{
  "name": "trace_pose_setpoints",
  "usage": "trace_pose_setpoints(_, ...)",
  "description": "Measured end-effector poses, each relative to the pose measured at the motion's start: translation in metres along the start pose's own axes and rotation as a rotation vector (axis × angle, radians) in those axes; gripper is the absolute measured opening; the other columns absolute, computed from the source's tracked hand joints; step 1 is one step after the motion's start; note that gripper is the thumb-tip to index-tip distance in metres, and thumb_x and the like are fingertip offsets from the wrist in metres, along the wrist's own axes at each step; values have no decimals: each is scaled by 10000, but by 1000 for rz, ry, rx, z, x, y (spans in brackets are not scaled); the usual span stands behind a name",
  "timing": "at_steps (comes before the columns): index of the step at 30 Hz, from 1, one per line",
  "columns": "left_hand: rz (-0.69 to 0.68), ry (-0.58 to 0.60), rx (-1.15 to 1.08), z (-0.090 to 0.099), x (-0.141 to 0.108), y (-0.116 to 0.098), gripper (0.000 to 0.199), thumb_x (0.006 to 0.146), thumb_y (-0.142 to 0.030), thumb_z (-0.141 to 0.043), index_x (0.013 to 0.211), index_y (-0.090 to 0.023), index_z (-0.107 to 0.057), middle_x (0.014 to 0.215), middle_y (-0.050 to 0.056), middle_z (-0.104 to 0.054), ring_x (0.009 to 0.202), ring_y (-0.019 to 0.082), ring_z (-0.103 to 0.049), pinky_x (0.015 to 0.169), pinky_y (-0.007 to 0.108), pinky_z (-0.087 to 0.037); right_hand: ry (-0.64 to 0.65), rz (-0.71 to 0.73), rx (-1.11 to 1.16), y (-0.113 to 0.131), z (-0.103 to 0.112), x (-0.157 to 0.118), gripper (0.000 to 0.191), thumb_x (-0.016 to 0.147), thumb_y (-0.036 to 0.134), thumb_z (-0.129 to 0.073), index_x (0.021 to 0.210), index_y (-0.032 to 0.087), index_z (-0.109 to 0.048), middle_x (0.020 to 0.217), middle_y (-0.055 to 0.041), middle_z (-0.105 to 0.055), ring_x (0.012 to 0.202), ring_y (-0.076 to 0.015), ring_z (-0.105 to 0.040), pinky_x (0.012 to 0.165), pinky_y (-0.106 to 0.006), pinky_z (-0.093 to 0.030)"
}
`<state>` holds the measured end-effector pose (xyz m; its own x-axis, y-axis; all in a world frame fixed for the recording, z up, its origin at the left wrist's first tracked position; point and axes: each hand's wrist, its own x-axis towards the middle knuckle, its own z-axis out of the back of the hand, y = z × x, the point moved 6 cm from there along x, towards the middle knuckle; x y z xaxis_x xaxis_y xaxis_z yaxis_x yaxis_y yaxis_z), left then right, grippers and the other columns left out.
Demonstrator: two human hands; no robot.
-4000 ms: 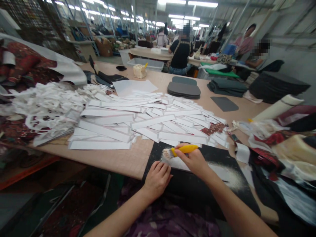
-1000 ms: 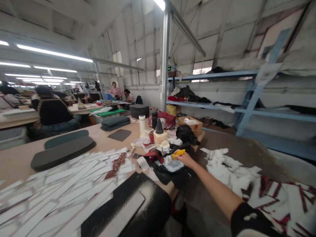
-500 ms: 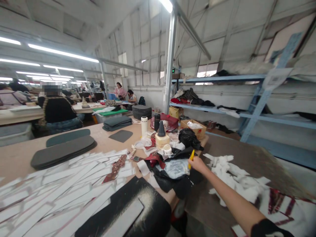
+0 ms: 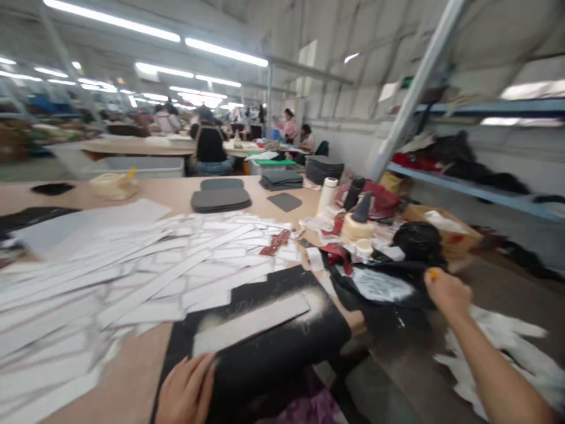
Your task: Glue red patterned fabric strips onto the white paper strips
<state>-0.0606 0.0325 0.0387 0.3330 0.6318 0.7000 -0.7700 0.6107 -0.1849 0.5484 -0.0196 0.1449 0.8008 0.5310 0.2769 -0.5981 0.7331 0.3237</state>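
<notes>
My right hand (image 4: 448, 294) is closed on a small yellow tool (image 4: 433, 273), of which only a bit shows above the fist. It is just right of a whitish smeared patch (image 4: 382, 285) on black sheeting. My left hand (image 4: 188, 388) lies with its fingers extended at the near left edge of a black board (image 4: 282, 347). Its fingertips are by the lower end of a white strip (image 4: 253, 323) on that board. A pale, powdery-looking mark surrounds the strip's right end.
Many white strips (image 4: 145, 282) cover the table's left side. Beyond the smeared patch stand a cream bottle with a dark cone cap (image 4: 358, 227) and a white flask (image 4: 327, 194). Dark pads (image 4: 220, 200) lie farther back. White scraps (image 4: 503, 347) are at right; people sit at other tables.
The view has swung left. My left hand has come into view at the black board. My right hand has turned, still gripping the yellow tool, which now shows less.
</notes>
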Motion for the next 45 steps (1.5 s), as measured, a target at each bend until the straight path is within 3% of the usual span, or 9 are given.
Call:
trace_pose_setpoints(5,77,-49,68,5,7,-1,202,853,-183,-484,1031,-163,-578,972,71,-639,926,175,-584,918,396,-448,62,225,372,109,-26,-55,287,754,420,-527,869,178,-631,682,-111,-622,663,-245,-593,612,-348,-395)
trace_pose_setpoints(11,68,-5,38,1,11,-11,192,834,-148,-503,1004,-162,-593,954,57,-646,924,177,-576,931,403,-427,588,894,753,303,-67,-241,226,774,414,-505,803,208,-591,767,-26,-630,728,-174,-591,687,-285,-462)
trace_pose_setpoints(17,126,49,58,-5,6,-7,185,842,-197,-499,996,-165,-597,960,53,-658,923,193,-572,910,409,-414,795,1291,740,385,-84,-331,161,819,314,-467,842,201,-581,803,-22,-633,744,-150,-578,712,-270,-445)
trace_pose_setpoints(20,143,66,55,-7,4,-7,187,844,-206,-502,1004,-160,-589,967,47,-657,921,189,-568,908,401,-405,819,1431,598,400,-89,-338,131,808,259,-471,806,194,-585,743,-11,-628,685,-139,-567,688,-265,-423)
trace_pose_setpoints(25,158,79,58,-9,5,-6,185,852,-212,-495,1006,-168,-588,946,45,-657,894,181,-568,891,391,-398,605,1471,421,406,-77,-330,118,785,228,-483,747,180,-584,604,-3,-564,629,-150,-529,676,-280,-384)
trace_pose_setpoints(30,141,76,69,-7,6,-7,174,849,-202,-503,995,-172,-592,951,45,-660,888,173,-568,884,382,-392,708,1525,478,397,-77,-335,116,807,243,-490,796,200,-597,726,-2,-625,714,-137,-556,733,-259,-381)
trace_pose_setpoints(37,118,41,85,-4,9,-9,165,844,-182,-514,981,-177,-607,934,39,-668,880,176,-571,878,371,-380,443,1401,141,365,-78,-283,136,779,217,-470,717,165,-580,603,-27,-573,623,-167,-527,712,-309,-374)
trace_pose_setpoints(42,78,26,103,-3,9,-10,168,847,-188,-517,987,-179,-609,932,35,-670,868,178,-573,868,369,-381,619,1384,454,356,-73,-297,112,811,261,-501,794,198,-593,751,3,-629,725,-130,-543,769,-250,-374)
trace_pose_setpoints(45,37,15,118,-3,8,-9,174,860,-208,-496,990,-180,-608,932,45,-670,857,183,-576,858,373,-385,657,1300,405,331,-83,-264,94,787,222,-509,770,198,-599,672,19,-603,660,-120,-536,704,-236,-381)
